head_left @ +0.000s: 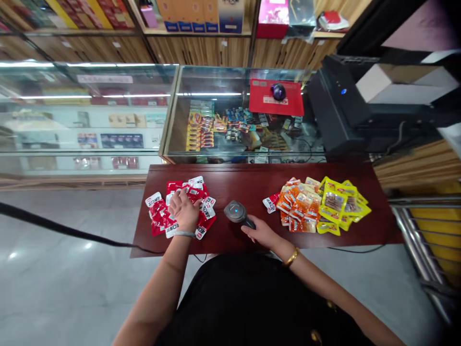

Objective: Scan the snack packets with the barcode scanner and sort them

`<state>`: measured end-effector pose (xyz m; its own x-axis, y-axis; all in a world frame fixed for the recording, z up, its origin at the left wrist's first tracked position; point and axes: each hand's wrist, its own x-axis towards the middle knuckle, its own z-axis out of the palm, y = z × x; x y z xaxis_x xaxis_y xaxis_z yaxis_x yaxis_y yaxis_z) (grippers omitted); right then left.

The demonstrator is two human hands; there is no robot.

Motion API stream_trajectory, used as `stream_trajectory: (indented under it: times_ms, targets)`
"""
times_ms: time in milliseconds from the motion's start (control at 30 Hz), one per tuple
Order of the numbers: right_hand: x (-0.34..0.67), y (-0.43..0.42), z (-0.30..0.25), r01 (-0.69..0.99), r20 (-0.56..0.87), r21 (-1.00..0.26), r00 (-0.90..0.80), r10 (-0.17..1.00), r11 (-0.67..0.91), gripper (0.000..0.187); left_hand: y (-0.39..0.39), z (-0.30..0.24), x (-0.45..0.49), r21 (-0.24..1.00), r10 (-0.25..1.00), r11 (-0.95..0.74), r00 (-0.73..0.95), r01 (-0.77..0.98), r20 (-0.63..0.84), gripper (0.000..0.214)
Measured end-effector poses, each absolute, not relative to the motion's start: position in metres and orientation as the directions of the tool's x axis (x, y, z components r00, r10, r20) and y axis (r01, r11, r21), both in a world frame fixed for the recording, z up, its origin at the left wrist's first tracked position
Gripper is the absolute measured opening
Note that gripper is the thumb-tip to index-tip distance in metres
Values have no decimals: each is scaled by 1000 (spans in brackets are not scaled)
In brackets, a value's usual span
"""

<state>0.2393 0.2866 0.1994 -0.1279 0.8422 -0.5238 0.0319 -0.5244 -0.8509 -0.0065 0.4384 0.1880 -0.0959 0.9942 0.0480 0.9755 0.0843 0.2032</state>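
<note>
My right hand (260, 231) is wrapped round the handle of a dark barcode scanner (236, 211), its head toward the middle of the brown table. Fingers apart, my left hand (184, 210) rests over a pile of red and white snack packets (158, 216) and grips none that I can see. One single red and white packet (272, 203) lies right of the scanner, at the edge of a heap of orange snack packets (300, 204). Beside that heap are yellow snack packets (333, 201), partly overlapping it.
Behind the brown table (237, 180) stands a glass display case (212, 84) full of small goods. On its top lie a red mat (259, 98) and a black mouse (278, 91). A black machine (338, 110) stands at right. A black cable (72, 230) crosses at left.
</note>
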Motion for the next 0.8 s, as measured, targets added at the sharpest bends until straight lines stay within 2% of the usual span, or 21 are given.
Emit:
stream_trajectory:
  times_ms: [100,200,300,433,533,600,700,800]
  targets:
    - [258,269,195,-5,-552,-833,-53,832,-553,53,434,189,28,250,996,-54,36,967,76,70]
    - [278,251,196,-65,-568,-821,10,823,-567,54,423,185,83,305,963,-263,270,915,19,59]
    - [299,232,200,-91,-584,-811,86,807,-577,55,408,175,144,355,861,-447,503,821,-80,47]
    - [326,211,201,-74,-599,-799,185,779,-597,53,392,163,209,405,717,-560,668,723,-200,40]
    - [341,200,197,-81,-602,-795,225,766,-601,50,387,157,236,396,643,-620,728,678,-238,37]
    - [349,196,195,-95,-596,-800,234,768,-592,49,385,155,245,366,636,-637,731,678,-247,32]
    - [355,195,194,-116,-590,-806,227,774,-580,47,383,152,244,320,676,-601,679,732,-286,31]
    - [355,200,197,-136,-591,-807,215,778,-575,46,384,150,226,314,732,-485,575,816,-364,45]
